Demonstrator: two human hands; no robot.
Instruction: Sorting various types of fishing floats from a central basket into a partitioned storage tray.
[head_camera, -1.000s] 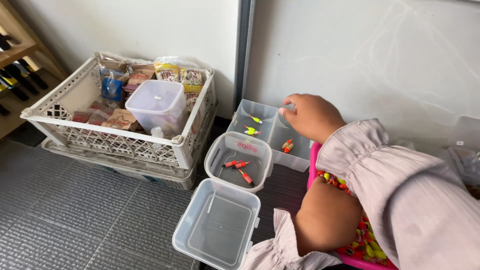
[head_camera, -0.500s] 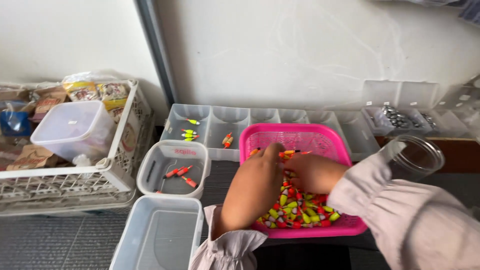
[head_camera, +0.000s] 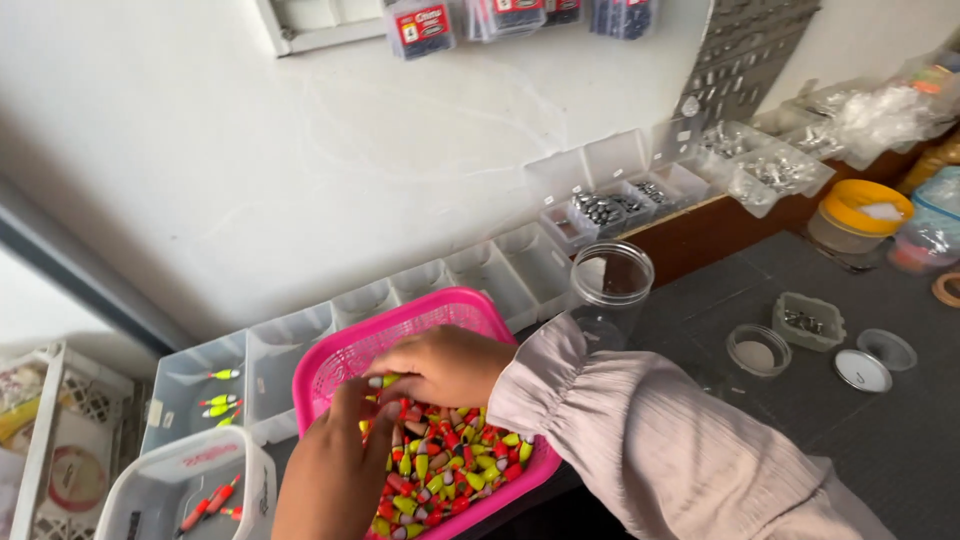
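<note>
With your right hand (head_camera: 445, 365) pinching one yellow-tipped float and your left hand (head_camera: 335, 470), grip unclear, buried among the red-and-yellow plastic floats (head_camera: 450, 470), the pink plastic basket (head_camera: 400, 325) at lower centre could tip and spill onto the dark table (head_camera: 880, 440).

Clear jar (head_camera: 610, 290) and divided tray (head_camera: 300, 340) crowd the pink basket (head_camera: 345, 355).

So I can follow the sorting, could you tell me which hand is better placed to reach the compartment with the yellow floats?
Probably the left hand. It sits at the pink basket's left side, nearest that compartment. The right hand would have to cross over it.
</note>
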